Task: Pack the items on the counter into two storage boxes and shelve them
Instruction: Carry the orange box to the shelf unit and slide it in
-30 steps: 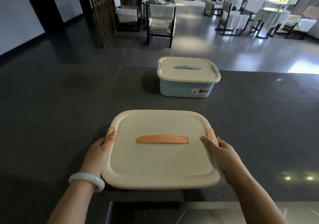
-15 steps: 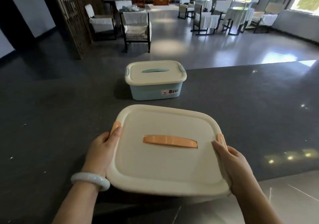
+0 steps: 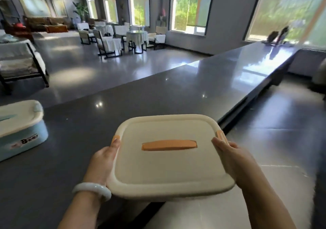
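A: Largest element first?

B: The dark surface (image 3: 176, 91), running from near left to far right. No loose items show on it, so packing looks finished; the step in hand is judged to be carrying a box to the shelf, which is out of view.

A: Next in size?

B: The orange-handled box (image 3: 169, 160), cream lid closed, held at centre near the viewer over the surface's near edge. Its underside is hidden, so whether it rests on or clears the surface cannot be told. The blue box (image 3: 21, 131), lid on, stands on the surface at the left edge, well apart.

A: And the grip?

B: The left hand (image 3: 104, 160) is clamped on the box's left side, the right hand (image 3: 231, 156) on its right, each just beside an orange latch (image 3: 220, 134). A pale bangle (image 3: 91, 190) sits on the left wrist.

A: How to do this step well?

B: Keep the lid level, press evenly from both sides, support below the rim and not by the latches, and watch the surface's edge when turning.
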